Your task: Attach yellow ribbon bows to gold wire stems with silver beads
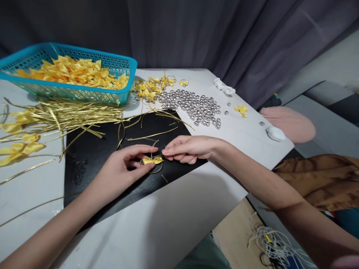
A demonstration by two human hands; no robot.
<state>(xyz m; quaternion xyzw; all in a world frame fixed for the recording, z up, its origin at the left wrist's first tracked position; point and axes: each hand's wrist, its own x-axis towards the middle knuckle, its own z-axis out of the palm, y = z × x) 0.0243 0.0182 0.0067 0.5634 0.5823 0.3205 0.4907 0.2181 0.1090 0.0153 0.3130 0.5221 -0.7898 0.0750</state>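
Observation:
Over the black mat (84, 179), my left hand (130, 160) is closed on a small yellow ribbon bow (153, 160), its thumb on the front edge. A loop of gold cord (157, 170) curves around the bow, and a short end stands up behind it. Just to the right, my right hand (182, 149) has its thumb and forefinger pinched on what looks like a thin end of the gold cord. The other fingers of that hand are curled under. Loose gold cord pieces (153, 133) lie on the mat behind both hands.
At the back left, a blue basket (130, 80) holds many yellow bows. A bundle of gold cords (75, 112) lies before it. Silver heart-shaped pieces (193, 106) are spread behind my right hand. A white case (275, 133) sits near the table's right corner; cables (275, 243) lie below.

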